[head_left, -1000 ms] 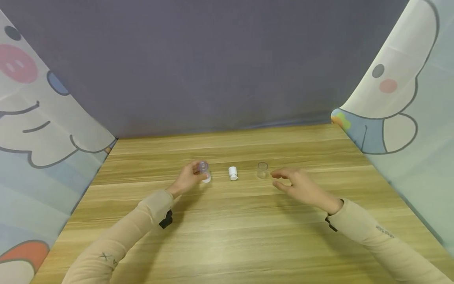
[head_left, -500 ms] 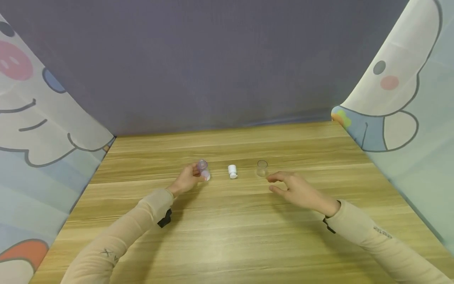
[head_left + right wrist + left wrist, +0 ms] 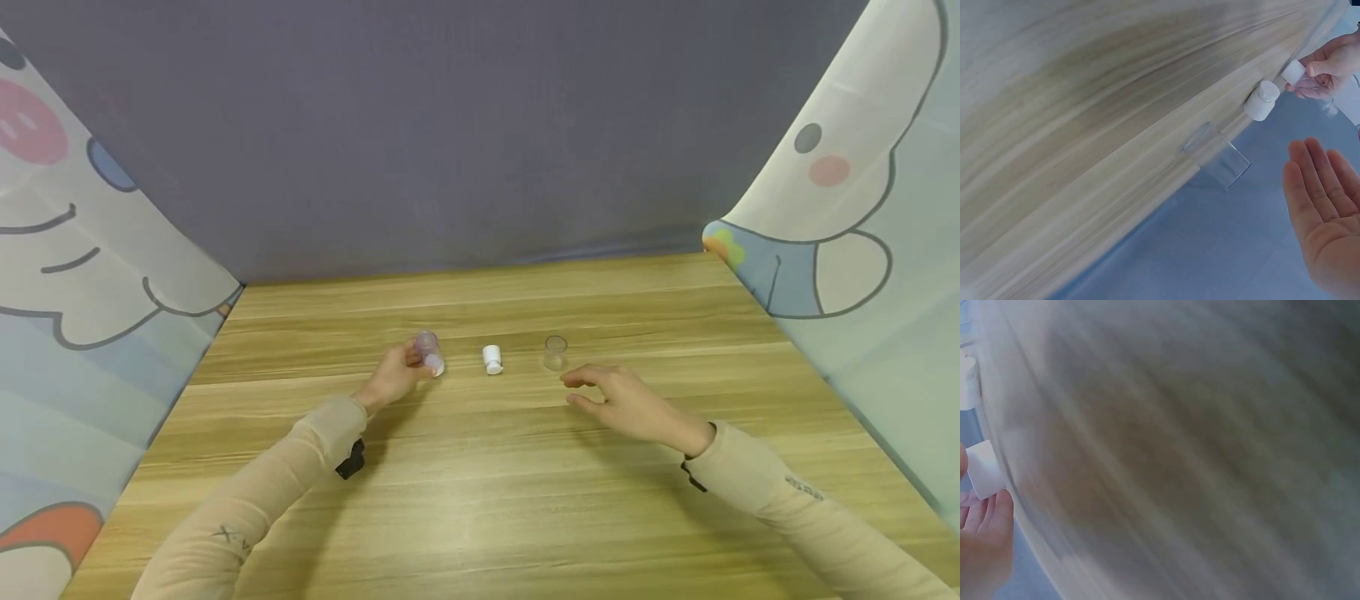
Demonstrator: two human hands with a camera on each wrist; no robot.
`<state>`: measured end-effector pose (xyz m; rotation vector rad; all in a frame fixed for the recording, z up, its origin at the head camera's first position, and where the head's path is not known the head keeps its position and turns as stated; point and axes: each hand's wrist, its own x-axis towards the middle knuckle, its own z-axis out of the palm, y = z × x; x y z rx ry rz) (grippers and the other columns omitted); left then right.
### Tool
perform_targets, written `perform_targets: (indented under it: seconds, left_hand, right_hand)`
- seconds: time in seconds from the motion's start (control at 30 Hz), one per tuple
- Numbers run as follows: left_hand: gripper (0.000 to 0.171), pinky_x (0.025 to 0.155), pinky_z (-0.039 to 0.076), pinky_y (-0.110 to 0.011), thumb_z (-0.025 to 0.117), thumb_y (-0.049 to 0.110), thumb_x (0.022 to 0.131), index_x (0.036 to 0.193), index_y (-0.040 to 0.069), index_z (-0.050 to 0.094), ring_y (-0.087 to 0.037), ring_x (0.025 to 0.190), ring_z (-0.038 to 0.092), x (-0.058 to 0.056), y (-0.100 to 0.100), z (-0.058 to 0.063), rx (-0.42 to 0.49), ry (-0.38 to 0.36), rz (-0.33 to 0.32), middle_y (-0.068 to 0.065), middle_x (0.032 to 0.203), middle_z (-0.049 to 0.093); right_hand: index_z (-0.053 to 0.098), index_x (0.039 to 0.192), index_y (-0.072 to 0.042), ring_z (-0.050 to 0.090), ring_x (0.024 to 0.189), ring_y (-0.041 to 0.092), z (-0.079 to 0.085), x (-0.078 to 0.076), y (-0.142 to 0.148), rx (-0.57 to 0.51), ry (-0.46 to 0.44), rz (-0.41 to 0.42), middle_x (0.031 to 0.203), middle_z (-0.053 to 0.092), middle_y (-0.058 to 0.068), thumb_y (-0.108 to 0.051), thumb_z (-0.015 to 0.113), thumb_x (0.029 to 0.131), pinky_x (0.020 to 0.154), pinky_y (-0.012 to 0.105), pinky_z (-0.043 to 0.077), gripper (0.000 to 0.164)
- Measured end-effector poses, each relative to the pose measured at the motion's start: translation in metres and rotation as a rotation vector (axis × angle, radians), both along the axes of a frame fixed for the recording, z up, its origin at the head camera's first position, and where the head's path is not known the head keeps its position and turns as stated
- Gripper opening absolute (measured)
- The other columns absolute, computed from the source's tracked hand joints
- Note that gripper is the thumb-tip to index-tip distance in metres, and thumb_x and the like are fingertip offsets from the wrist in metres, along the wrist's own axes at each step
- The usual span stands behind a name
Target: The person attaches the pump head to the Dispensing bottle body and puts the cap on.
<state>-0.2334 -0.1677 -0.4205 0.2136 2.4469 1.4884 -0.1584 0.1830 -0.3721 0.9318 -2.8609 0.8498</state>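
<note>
My left hand (image 3: 392,380) grips a small see-through, purple-tinted bottle (image 3: 427,341) between thumb and fingers. Its white end (image 3: 1294,72) points down toward the table; whether it touches cannot be told. To its right is a small white bottle (image 3: 491,356), its narrower capped end toward me in the head view. Further right stands a clear cup (image 3: 554,360). Just beside that cup hovers my right hand (image 3: 628,403), fingers extended, thumb apart, holding nothing. In the left wrist view only part of the left hand (image 3: 985,550) and a white piece (image 3: 985,470) show.
Everything stands on a wood-grain table (image 3: 465,492). A dark grey cloth (image 3: 480,142) hangs behind its far edge. Cartoon-printed curtains (image 3: 832,275) flank both sides. Each sleeved wrist carries a black device (image 3: 350,461).
My right hand has drifted left, closer to the clear cup. The left hand keeps its grip on the purple-tinted bottle with hardly any movement. The head view has tilted slightly.
</note>
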Motion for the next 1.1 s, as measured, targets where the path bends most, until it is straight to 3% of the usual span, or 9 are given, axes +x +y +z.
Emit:
perform_targets:
  seconds: [0.2, 0.4, 0.53, 0.77, 0.97, 1.1]
  left_hand:
    - [0.057, 0.101, 0.041, -0.044, 0.062, 0.009, 0.086, 0.136, -0.005, 0.036, -0.037, 0.122, 0.045, 0.003, -0.004, 0.008, 0.004, 0.053, 0.031, -0.025, 0.131, 0.047]
    - [0.052, 0.101, 0.041, -0.043, 0.061, 0.008, 0.087, 0.132, -0.005, 0.041, -0.036, 0.119, 0.049, 0.017, -0.009, 0.018, 0.021, 0.134, 0.041, -0.025, 0.127, 0.05]
    - [0.053, 0.099, 0.044, -0.043, 0.062, 0.01, 0.087, 0.131, -0.008, 0.04, -0.037, 0.117, 0.05, 0.03, -0.011, 0.024, 0.008, 0.16, 0.033, -0.027, 0.126, 0.051]
    - [0.052, 0.093, 0.048, -0.041, 0.066, 0.015, 0.084, 0.127, -0.007, 0.046, -0.037, 0.11, 0.055, 0.064, -0.023, 0.03, -0.062, 0.209, -0.003, -0.025, 0.119, 0.056]
    - [0.052, 0.091, 0.05, -0.038, 0.068, 0.018, 0.083, 0.125, -0.005, 0.049, -0.035, 0.107, 0.057, 0.083, -0.03, 0.03, -0.079, 0.204, -0.035, -0.022, 0.117, 0.058]
    - [0.05, 0.091, 0.05, -0.039, 0.068, 0.018, 0.083, 0.123, -0.005, 0.05, -0.034, 0.107, 0.058, 0.089, -0.031, 0.031, -0.077, 0.189, -0.041, -0.02, 0.116, 0.059]
  right_hand:
    - [0.06, 0.116, -0.004, 0.06, 0.102, 0.026, -0.001, -0.001, -0.001, 0.005, -0.024, 0.009, 0.111, 0.065, 0.007, -0.02, 0.06, 0.089, 0.086, 0.042, 0.051, 0.031]
    - [0.06, 0.117, -0.003, 0.06, 0.103, 0.025, -0.003, -0.003, -0.006, 0.014, -0.035, 0.029, 0.112, 0.065, 0.008, -0.022, 0.06, 0.089, 0.087, 0.041, 0.051, 0.033]
    - [0.06, 0.117, -0.004, 0.06, 0.104, 0.024, -0.004, -0.005, -0.012, 0.026, -0.039, 0.035, 0.113, 0.064, 0.007, -0.024, 0.059, 0.09, 0.087, 0.04, 0.051, 0.034]
    - [0.06, 0.117, -0.006, 0.06, 0.102, 0.022, -0.002, -0.011, -0.031, 0.067, -0.038, 0.042, 0.113, 0.064, 0.005, -0.024, 0.058, 0.09, 0.086, 0.038, 0.051, 0.032]
    - [0.06, 0.116, -0.005, 0.061, 0.102, 0.022, -0.002, -0.025, -0.049, 0.141, 0.077, 0.097, 0.112, 0.064, 0.007, -0.019, 0.06, 0.089, 0.086, 0.035, 0.052, 0.03]
    - [0.061, 0.112, -0.002, 0.065, 0.087, 0.018, -0.006, -0.04, -0.064, 0.177, 0.179, 0.169, 0.106, 0.066, 0.01, -0.01, 0.063, 0.086, 0.073, 0.027, 0.055, 0.027]
